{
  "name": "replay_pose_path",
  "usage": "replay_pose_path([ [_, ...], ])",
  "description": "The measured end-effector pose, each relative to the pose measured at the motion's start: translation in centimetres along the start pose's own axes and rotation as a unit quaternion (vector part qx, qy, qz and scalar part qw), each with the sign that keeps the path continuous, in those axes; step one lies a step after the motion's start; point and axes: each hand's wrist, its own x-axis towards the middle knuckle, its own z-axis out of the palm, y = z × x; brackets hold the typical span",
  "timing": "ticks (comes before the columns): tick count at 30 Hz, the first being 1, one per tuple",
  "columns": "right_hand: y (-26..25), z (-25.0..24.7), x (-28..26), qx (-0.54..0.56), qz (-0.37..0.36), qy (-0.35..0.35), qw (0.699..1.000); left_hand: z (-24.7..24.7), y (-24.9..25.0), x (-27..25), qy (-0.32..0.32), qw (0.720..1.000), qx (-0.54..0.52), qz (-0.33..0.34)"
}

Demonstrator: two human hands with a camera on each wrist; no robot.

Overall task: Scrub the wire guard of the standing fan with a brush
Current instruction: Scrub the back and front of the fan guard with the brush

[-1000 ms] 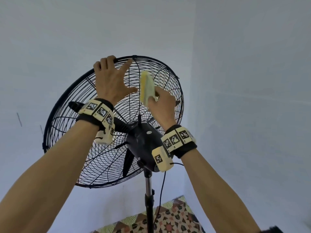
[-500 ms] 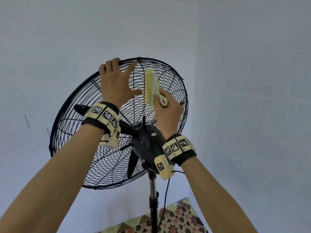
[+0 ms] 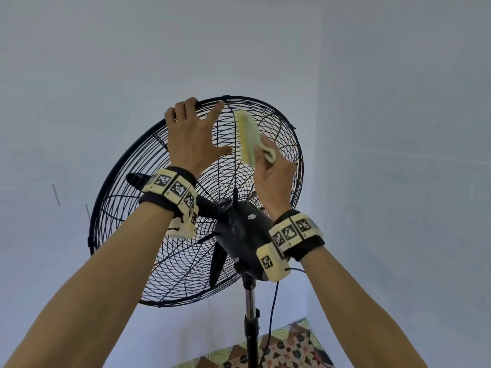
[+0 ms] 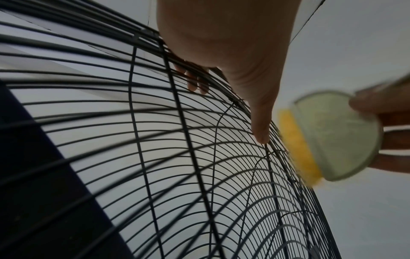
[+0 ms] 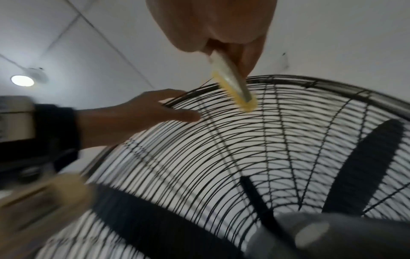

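Note:
A black standing fan is seen from behind, and its wire guard [image 3: 170, 264] fills the middle of the head view. My left hand [image 3: 191, 134] grips the guard's top rim with curled fingers, its thumb spread across the wires. My right hand [image 3: 273, 173] holds a pale green brush [image 3: 248, 136] with yellow bristles. The bristles press on the upper guard wires just right of the left thumb. The left wrist view shows the brush [image 4: 332, 136] against the guard [image 4: 177, 157]. From the right wrist I see the brush [image 5: 233, 85], blurred, on the guard [image 5: 221, 149] below the rim.
The dark motor housing [image 3: 244, 235] sits between my wrists, above the metal pole [image 3: 249, 301] and a hanging cable [image 3: 271, 309]. Black blades [image 5: 366, 166] stand behind the wires. A patterned mat [image 3: 279, 349] lies on the floor. Pale walls meet in a corner at the right.
The brush has slid a little upward along the guard towards the rim. My left hand has kept its grip on the top rim.

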Motion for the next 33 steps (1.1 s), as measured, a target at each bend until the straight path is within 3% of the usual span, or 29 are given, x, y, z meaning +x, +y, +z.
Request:
replay_pose_path([
  [2, 1.1, -0.9, 1.8, -0.024, 0.067, 0.109, 0.991, -0.2, 0.3, 0.0, -0.001, 1.000, 0.000, 0.004],
  [4, 1.5, -1.2, 3.3, -0.075, 0.079, 0.153, 0.982, -0.3, 0.6, 0.0, -0.003, 1.000, 0.001, 0.005],
  [10, -1.2, 0.5, 1.0, -0.014, -0.038, -0.023, 0.999, 0.0, -0.3, -0.1, 0.006, 1.000, -0.004, -0.006],
  [12, -0.8, 0.0, 1.6, -0.010, -0.003, 0.016, 1.000, -0.2, -0.3, -0.2, 0.002, 1.000, 0.001, -0.001],
  [14, 0.4, -0.7, 3.3, -0.056, 0.040, 0.102, 0.992, -0.4, 0.2, -0.1, -0.001, 1.000, 0.004, 0.002],
  [16, 1.1, -1.4, 4.9, -0.114, 0.071, 0.131, 0.982, -0.6, 0.7, -0.1, -0.002, 1.000, -0.001, 0.004],
  [19, 0.7, -0.6, 5.0, -0.135, 0.070, 0.079, 0.985, -0.6, 0.7, -0.2, -0.002, 1.000, -0.005, -0.001],
  [22, -1.2, 0.2, 3.1, -0.078, -0.036, 0.000, 0.996, -0.3, -0.1, -0.3, 0.006, 1.000, -0.001, -0.008],
  [24, -1.8, -0.1, 2.7, -0.046, -0.055, -0.040, 0.997, -0.2, -0.3, -0.3, 0.008, 1.000, 0.000, -0.005],
  [29, 0.0, -2.2, 7.6, -0.137, 0.056, 0.082, 0.986, -0.4, 0.7, -0.1, 0.015, 1.000, -0.009, 0.003],
  [31, 0.8, -1.8, 8.9, -0.176, 0.066, 0.058, 0.981, -0.5, 0.8, -0.1, 0.012, 1.000, -0.012, 0.000],
  [33, 0.7, -1.1, 9.0, -0.177, 0.007, 0.023, 0.984, -0.4, 0.6, -0.2, 0.013, 1.000, -0.014, -0.003],
])
